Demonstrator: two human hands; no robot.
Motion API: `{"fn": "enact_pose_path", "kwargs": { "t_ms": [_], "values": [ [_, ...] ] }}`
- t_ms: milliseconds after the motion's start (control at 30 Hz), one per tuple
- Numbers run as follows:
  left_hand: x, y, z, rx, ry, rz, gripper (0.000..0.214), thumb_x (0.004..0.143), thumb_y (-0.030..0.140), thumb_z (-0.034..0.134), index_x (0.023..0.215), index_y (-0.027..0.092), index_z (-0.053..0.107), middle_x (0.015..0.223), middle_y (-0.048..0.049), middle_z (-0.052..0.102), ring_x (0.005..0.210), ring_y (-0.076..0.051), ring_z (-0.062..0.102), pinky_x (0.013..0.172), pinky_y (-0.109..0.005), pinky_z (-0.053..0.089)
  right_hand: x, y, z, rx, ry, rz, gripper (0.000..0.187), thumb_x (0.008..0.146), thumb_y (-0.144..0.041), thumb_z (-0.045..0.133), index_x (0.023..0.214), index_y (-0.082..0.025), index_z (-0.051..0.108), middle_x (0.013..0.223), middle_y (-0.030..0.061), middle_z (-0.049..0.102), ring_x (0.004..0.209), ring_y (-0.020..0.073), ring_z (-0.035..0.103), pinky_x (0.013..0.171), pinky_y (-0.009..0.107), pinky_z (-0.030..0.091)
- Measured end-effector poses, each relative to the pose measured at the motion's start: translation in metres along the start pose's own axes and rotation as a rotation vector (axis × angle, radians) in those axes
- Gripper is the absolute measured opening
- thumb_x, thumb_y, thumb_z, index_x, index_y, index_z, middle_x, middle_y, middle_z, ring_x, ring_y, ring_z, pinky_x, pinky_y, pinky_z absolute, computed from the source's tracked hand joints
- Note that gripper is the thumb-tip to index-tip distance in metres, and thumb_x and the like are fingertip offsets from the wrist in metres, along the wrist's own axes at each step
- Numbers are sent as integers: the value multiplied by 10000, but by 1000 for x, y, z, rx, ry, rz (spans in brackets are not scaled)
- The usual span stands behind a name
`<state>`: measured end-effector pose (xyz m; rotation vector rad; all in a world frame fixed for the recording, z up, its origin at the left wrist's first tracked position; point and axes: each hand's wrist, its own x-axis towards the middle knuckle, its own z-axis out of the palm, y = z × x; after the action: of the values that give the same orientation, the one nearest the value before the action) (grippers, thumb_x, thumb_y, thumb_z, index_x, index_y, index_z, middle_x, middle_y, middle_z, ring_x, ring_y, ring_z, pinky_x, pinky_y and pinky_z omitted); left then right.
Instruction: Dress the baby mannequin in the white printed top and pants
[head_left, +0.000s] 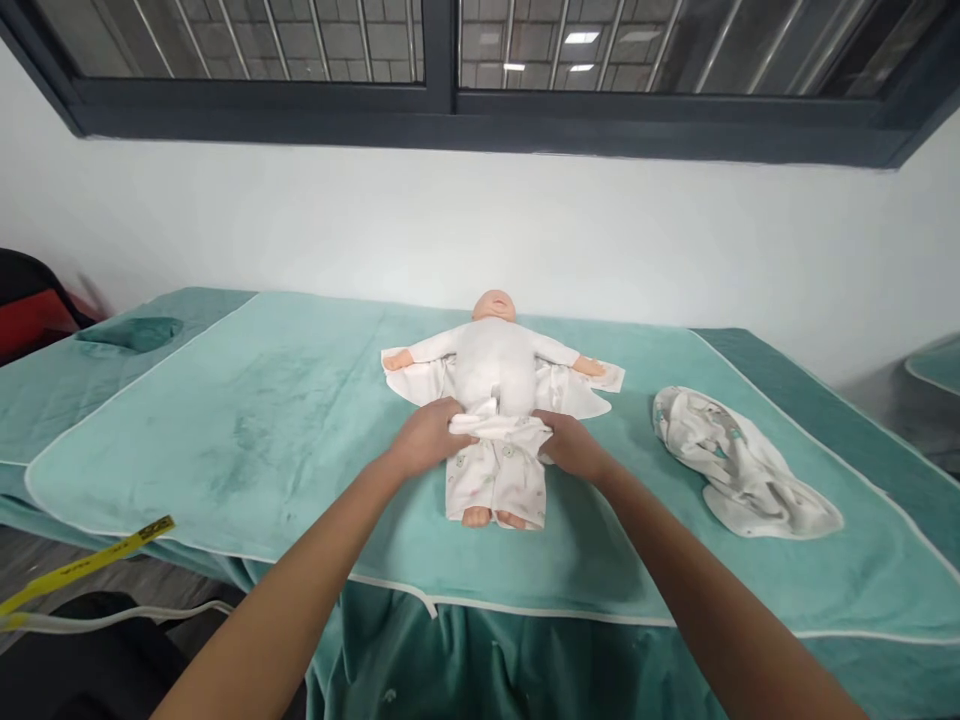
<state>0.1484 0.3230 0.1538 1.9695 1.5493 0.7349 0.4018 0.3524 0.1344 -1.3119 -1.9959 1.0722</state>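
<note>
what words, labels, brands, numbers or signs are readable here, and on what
No text is legible.
Yellow strap, lower left: dark printing, too small and blurred to read.
White baby pants and crumpled white cloth: small printed motifs, no lettering I can make out.

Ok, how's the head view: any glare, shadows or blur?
Head view: bright patches in the window; head view: soft shadow on the green mat beside the doll; head view: wide-angle stretch toward the edges; head view: left hand and right hand reasonably sharp.
</note>
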Motion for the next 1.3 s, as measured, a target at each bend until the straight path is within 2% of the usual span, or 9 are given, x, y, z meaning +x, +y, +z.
{"fn": "enact_pose_path", "kwargs": {
  "t_ms": [133,267,367,500,633,767,967,1167,1300],
  "values": [
    [-4,5,-1,-17,39,-87,157,780,352,568,766,204,520,706,25,550,716,-184,533,636,-278,404,2,-5,2,53,22,31,234,761,-291,508,898,-179,661,918,44,715,926,272,624,809,374,485],
    [-28,5,-12,-153,-94,8,458,724,328,657,1152,200,555,1110,-54,618,982,-233,588,797,-323,486,-28,-13,-5,77,-107,14,398,739,-368,662,1085,-177,613,1092,81,674,1013,289,607,850,407,497],
    [-56,3,-13,-188,-251,122,873,676,214,690,1463,284,321,1474,-108,376,1236,-290,501,939,-375,476,-60,-14,1,76,-245,-16,890,658,-444,781,1413,-234,359,1379,121,490,1223,318,507,964,451,465],
    [-77,5,8,-9,-280,135,1182,547,241,835,1520,363,177,1594,-122,69,1403,-410,281,1027,-494,420,-81,-9,33,-164,-76,-95,1305,455,-425,898,1507,-209,156,1497,197,280,1397,400,264,1117,548,296],
    [-75,10,30,64,-85,149,1014,641,424,796,1497,302,267,1520,-163,196,1399,-411,264,1074,-545,359,-76,-11,46,-251,85,-141,1042,542,-431,854,1410,-200,326,1356,180,454,1292,383,403,1066,538,350],
    [-72,15,29,-28,-27,146,917,698,428,737,1475,293,269,1411,-126,325,1302,-325,408,1055,-473,405,-73,-24,31,-88,-7,-10,760,653,-534,770,1259,-206,450,1202,120,580,1057,305,578,854,431,488],
    [-78,29,21,-207,-5,64,816,651,332,766,1374,262,394,1259,-84,481,1165,-272,515,982,-415,458,-71,-47,18,58,-92,103,492,663,-503,769,1015,-211,588,1003,39,684,909,266,617,746,348,468],
    [-87,44,5,-467,-117,-61,532,755,439,680,1217,218,534,1098,-55,641,982,-247,607,806,-354,505,-77,-77,2,465,-266,183,352,694,-393,763,966,-184,682,926,25,712,854,217,632,765,322,476],
    [-87,52,-13,-710,-198,-123,531,700,337,721,1188,187,575,1124,-63,654,992,-248,613,779,-321,501,-82,-88,-4,674,-321,309,311,721,-389,741,922,-153,715,901,60,728,818,212,659,748,313,502]
  ]
}}
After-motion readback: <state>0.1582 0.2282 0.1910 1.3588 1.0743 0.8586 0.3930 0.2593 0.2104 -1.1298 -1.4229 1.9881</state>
